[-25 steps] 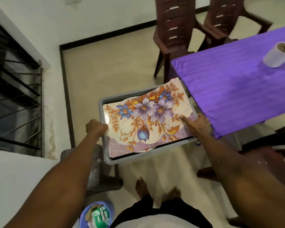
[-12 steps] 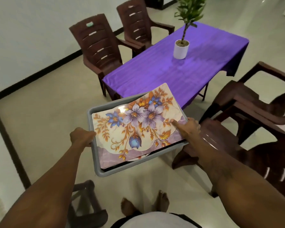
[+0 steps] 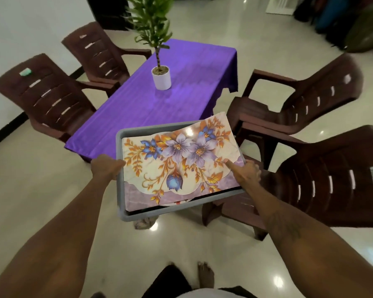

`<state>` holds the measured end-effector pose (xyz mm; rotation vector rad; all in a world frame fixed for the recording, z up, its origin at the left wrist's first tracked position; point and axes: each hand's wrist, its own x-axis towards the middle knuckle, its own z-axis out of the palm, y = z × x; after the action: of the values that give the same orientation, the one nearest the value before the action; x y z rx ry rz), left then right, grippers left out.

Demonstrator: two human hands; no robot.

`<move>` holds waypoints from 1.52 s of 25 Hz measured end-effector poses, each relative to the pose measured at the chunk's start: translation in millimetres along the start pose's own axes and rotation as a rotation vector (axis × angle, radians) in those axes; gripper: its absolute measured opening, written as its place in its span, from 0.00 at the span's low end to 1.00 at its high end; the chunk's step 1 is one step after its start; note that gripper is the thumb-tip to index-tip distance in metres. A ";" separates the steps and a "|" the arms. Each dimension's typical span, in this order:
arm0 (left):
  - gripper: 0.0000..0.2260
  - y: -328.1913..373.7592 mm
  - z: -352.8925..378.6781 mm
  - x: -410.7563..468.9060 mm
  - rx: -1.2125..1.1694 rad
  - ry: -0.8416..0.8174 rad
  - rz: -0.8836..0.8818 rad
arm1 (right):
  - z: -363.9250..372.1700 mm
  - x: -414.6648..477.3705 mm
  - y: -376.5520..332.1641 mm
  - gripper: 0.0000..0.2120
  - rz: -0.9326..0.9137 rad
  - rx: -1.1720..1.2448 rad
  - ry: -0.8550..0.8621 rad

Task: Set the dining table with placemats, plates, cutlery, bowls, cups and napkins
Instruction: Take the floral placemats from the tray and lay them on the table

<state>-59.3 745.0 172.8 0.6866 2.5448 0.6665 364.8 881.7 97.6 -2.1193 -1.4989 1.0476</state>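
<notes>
Floral placemat point(image 3: 177, 166) lies on top inside grey bin point(image 3: 120, 190), held just short of the purple table's point(image 3: 159, 108) near end. Left hand point(image 3: 105, 167) curled round left rim. Right hand point(image 3: 244, 172) grips right rim, one finger pressing the placemat.

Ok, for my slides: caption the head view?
Left hand and right hand hold a grey bin topped by a floral placemat near a purple-clothed table with potted plant.

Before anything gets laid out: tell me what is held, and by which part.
The grey tray: the left hand grips its left rim, the right hand its right rim, a finger on the placemat.
</notes>
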 end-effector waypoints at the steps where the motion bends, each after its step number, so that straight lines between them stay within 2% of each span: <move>1: 0.17 18.4 10.2 3.9 -0.002 -0.017 0.036 | -7.2 7.3 6.1 0.52 0.027 0.019 0.027; 7: 0.23 112.4 92.2 50.4 0.008 -0.206 0.178 | -46.7 46.7 37.2 0.49 0.189 0.078 0.159; 12: 0.22 190.3 153.4 58.5 0.085 -0.365 0.294 | -77.1 64.9 69.5 0.52 0.317 0.132 0.290; 16: 0.22 223.6 206.3 56.4 0.103 -0.455 0.308 | -91.0 77.8 104.7 0.52 0.389 0.154 0.370; 21: 0.18 220.5 274.4 46.2 0.169 -0.500 0.258 | -89.7 109.4 146.0 0.47 0.432 0.090 0.352; 28: 0.15 186.9 367.7 61.3 0.269 -0.569 0.172 | -35.7 159.9 218.8 0.48 0.480 0.107 0.280; 38: 0.13 164.2 474.2 106.0 0.394 -0.585 0.139 | 29.2 224.8 277.6 0.45 0.512 0.268 0.269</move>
<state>153.0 1087.8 -144.2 1.0201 2.0954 -0.0209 565.7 976.1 -183.9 -2.3785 -0.6642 0.9978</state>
